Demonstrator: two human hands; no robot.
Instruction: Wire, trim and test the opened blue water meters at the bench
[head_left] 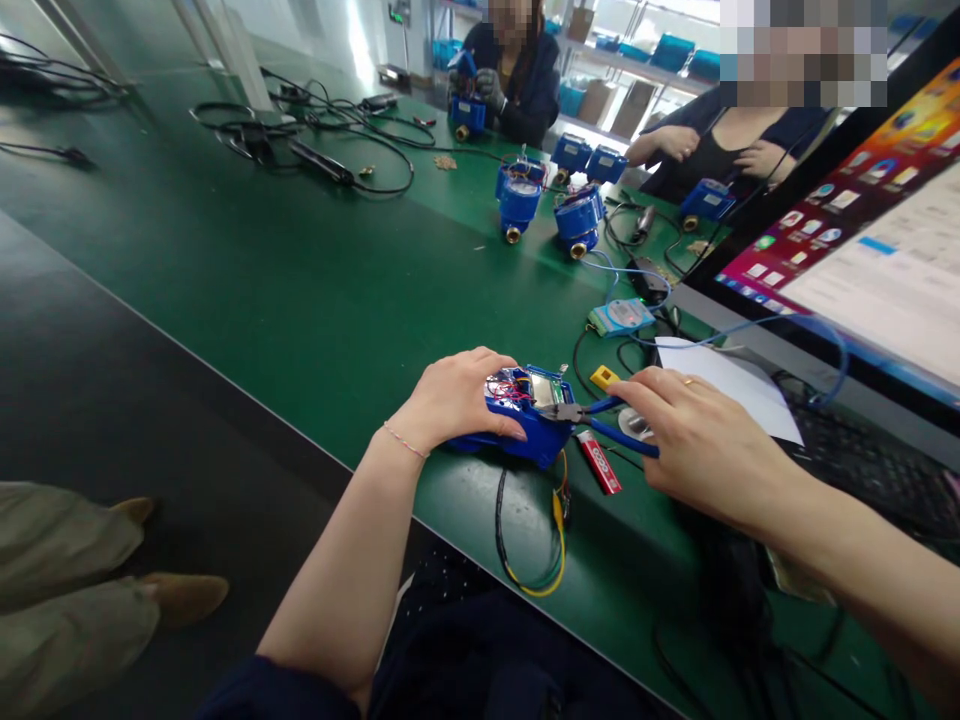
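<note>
Left hand [457,398] clasping blue meter [517,415] on green tabletop [315,300], right hand [694,435] grip grasping blue-handled pliers [600,415].

Blue water meter [525,415] with red wires, blue-handled pliers [600,420], red lighter [598,462], yellow-black cable [525,560], dark green table [300,290].
</note>
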